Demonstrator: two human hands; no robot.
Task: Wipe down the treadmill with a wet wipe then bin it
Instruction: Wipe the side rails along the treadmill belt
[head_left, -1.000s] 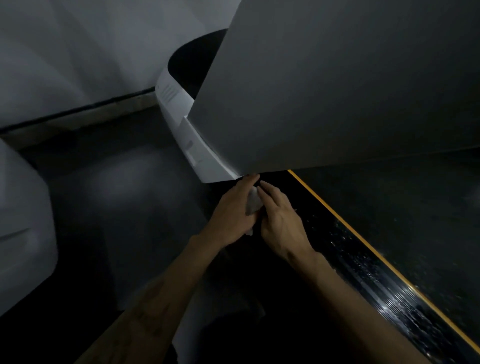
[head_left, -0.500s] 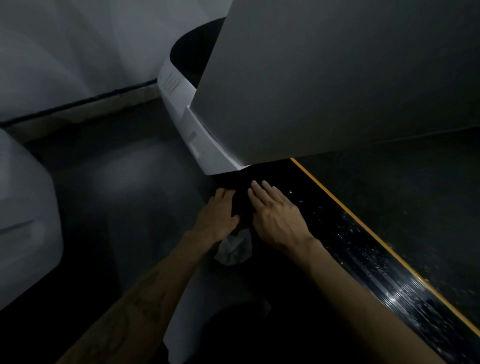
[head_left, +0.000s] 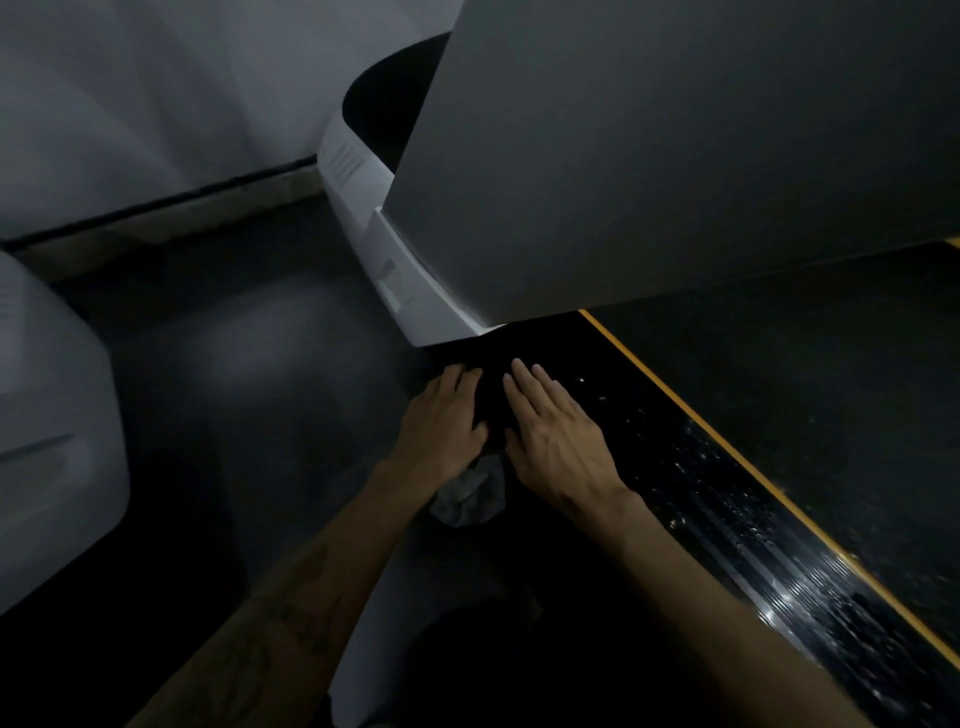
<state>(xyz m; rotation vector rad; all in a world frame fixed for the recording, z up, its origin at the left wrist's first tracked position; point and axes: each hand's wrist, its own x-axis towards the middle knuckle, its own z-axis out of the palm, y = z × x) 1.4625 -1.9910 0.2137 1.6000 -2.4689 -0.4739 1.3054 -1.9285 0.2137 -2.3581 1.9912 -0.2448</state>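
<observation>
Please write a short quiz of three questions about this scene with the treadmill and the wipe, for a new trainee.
1. True or false: the right hand lies with straight fingers on the dark treadmill side rail.
2. Where is the crumpled wipe? A) pinched in the right hand B) below and between the two wrists C) on the grey panel
3. What colour is the stripe beside the rail?

Key: 1 true; 2 B; 3 yellow.
</observation>
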